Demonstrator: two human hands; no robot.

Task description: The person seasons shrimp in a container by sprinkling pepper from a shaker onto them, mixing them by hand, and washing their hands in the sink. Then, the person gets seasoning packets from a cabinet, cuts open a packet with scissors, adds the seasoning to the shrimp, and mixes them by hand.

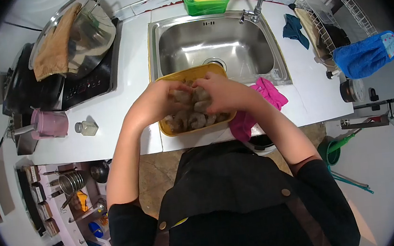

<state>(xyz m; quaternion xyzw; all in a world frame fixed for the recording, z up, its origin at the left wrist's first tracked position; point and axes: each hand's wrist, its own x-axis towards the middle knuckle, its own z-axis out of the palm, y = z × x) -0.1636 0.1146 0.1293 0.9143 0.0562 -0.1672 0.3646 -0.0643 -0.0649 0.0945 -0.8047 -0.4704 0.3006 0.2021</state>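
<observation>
A yellow plastic tub (220, 71) sits at the front edge of the sink, partly over the basin. Raw grey shrimp (197, 120) fill its bottom. My left hand (159, 99) reaches in from the left, its fingers curled around a shrimp (182, 96). From the right comes my right hand (222, 93), its thumb and fingers closed on another shrimp (201, 94) close beside the first. The two hands' fingertips nearly meet over the pile. Some fingertips are hidden among the shrimp.
Behind the tub is a steel sink (213, 45) with a faucet (258, 8). A pink cloth (270, 92) lies to the right. On the left are a small glass jar (87, 128), a pink pitcher (51, 123) and a large pot (89, 43) on the cooktop. A dish rack (321, 30) stands at right.
</observation>
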